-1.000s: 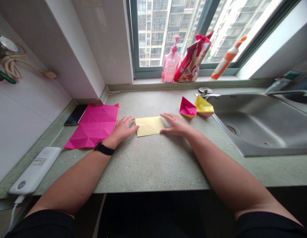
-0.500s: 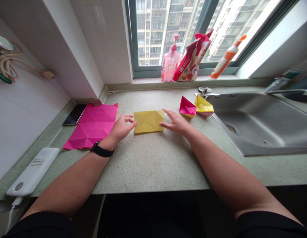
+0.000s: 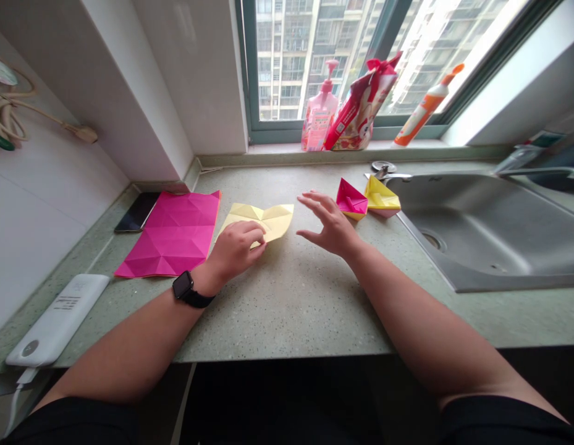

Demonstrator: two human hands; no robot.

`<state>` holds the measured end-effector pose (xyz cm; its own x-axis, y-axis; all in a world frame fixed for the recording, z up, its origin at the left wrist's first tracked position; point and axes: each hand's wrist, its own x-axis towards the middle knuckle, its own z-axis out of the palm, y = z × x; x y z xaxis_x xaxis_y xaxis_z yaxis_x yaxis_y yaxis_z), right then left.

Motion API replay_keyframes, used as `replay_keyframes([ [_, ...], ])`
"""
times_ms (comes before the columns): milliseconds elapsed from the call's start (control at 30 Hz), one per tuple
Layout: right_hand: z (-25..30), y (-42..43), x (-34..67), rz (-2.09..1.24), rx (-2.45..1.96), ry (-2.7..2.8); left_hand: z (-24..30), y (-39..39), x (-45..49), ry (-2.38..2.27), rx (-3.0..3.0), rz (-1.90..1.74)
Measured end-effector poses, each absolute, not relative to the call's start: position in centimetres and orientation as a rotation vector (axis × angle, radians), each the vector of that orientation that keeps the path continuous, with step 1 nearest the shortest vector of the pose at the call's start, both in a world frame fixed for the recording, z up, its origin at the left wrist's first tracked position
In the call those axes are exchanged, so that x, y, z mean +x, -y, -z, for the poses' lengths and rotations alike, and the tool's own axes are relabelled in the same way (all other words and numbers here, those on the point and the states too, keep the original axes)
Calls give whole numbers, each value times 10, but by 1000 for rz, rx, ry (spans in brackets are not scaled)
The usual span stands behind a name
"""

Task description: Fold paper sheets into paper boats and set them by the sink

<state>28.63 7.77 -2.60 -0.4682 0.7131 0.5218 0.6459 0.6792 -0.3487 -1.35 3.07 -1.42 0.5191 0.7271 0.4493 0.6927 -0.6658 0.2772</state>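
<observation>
A creased sheet of yellow paper (image 3: 278, 221) lies on the counter, its right side curling up a little and its lower left part hidden by my hand. My left hand (image 3: 238, 250), with a black watch on the wrist, is over the near edge of this sheet; its fingers are curled with thumb and forefinger together at the paper. To the right, apart from the sheet, my right hand (image 3: 330, 225) is open, fingers spread and holding nothing. Just beyond it stand a folded pink paper shape (image 3: 351, 199) and a folded yellow paper shape (image 3: 383, 198).
Creased pink paper (image 3: 175, 232) lies at the left, by a dark phone (image 3: 136, 212) and a white power bank (image 3: 59, 318) with a cable. A steel sink (image 3: 495, 228) is at the right. A pump bottle (image 3: 320, 117), red bag (image 3: 361, 111) and orange-white bottle (image 3: 423, 108) stand on the sill.
The yellow paper has gone from a folded rectangle to a wider, paler, opened sheet, further left. My left hand now covers its near edge; my right hand has come away from it, fingers spreading.
</observation>
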Motion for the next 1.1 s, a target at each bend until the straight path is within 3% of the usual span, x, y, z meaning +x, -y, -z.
replay_keyframes([
  [167, 35, -73, 273, -257, -820, 2452, 18, -28, -11, -1160, 2734, -674],
  [433, 36, -72, 268, -431, -877, 2532, 21, -24, -11, -1112, 2677, -632],
  [1100, 38, -79, 283, -357, -1082, 2461, 25, -27, -12, -988, 2592, -600],
])
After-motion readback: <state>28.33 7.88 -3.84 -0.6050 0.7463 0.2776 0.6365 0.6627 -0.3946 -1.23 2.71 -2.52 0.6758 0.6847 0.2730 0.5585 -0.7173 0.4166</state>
